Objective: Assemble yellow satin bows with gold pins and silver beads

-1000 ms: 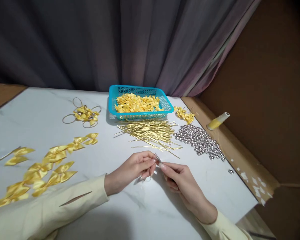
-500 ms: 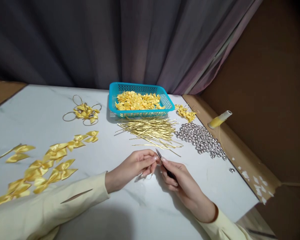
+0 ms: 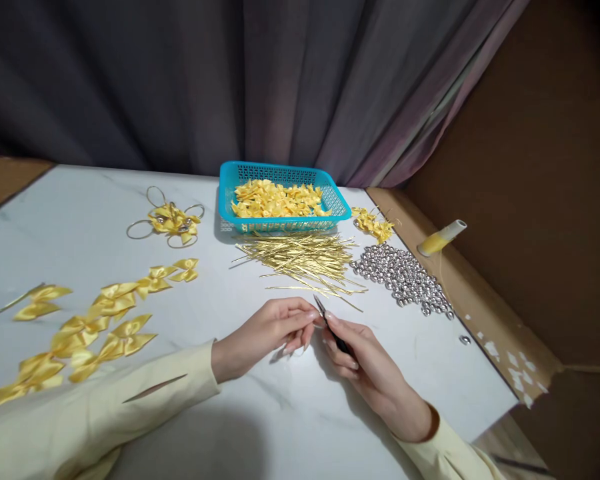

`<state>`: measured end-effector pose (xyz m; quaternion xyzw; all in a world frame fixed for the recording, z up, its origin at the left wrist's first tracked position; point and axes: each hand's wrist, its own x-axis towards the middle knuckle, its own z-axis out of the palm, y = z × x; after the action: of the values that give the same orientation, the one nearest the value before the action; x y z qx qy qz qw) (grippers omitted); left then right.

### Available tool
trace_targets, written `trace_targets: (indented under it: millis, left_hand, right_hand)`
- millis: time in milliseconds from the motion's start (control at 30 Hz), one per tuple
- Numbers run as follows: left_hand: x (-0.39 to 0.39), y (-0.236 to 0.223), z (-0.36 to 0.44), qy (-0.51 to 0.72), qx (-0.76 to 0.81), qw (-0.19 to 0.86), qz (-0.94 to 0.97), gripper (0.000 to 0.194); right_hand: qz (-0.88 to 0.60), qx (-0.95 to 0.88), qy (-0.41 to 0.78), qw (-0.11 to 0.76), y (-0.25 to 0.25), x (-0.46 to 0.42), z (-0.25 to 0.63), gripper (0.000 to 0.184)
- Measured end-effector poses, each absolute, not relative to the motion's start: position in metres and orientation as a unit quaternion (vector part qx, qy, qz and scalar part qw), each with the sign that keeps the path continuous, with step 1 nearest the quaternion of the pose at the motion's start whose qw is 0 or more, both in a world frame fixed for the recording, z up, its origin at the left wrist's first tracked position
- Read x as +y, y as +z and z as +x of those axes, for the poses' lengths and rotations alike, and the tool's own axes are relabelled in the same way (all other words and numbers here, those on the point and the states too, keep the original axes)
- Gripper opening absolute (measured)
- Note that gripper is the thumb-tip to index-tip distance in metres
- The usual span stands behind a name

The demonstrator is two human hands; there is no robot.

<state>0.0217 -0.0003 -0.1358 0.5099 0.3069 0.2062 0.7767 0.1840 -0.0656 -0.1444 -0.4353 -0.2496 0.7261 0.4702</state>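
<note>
Tool [image 3: 341, 343] with a dark handle is gripped in your right hand [image 3: 367, 353], on the near side of the blue basket [image 3: 224, 200]. Your left hand [image 3: 277, 330], likewise nearer you than the basket, pinches what appears to be a thin cord [image 3: 297, 353], mostly hidden. Advisable: steady the cord; point the tips away from your left hand. No brand, label or writing legible.

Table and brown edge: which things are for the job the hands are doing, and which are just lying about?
Probably for the job:
- tool in the right hand
- gold cords
- bows
- beads
- basket, with more bows inside

Probably just lying about:
- paper scraps
- spool, though I can't be sure
</note>
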Motion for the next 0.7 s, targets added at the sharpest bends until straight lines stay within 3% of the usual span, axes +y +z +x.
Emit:
trace_targets:
  millis: [700]
  left_hand:
    - [-0.0001,-0.1347,0.0215,0.205,0.305,0.778,0.510,0.021]
  right_hand:
    - [-0.451,-0.233,0.725,0.465,-0.1430,-0.0657,0.1851,0.026]
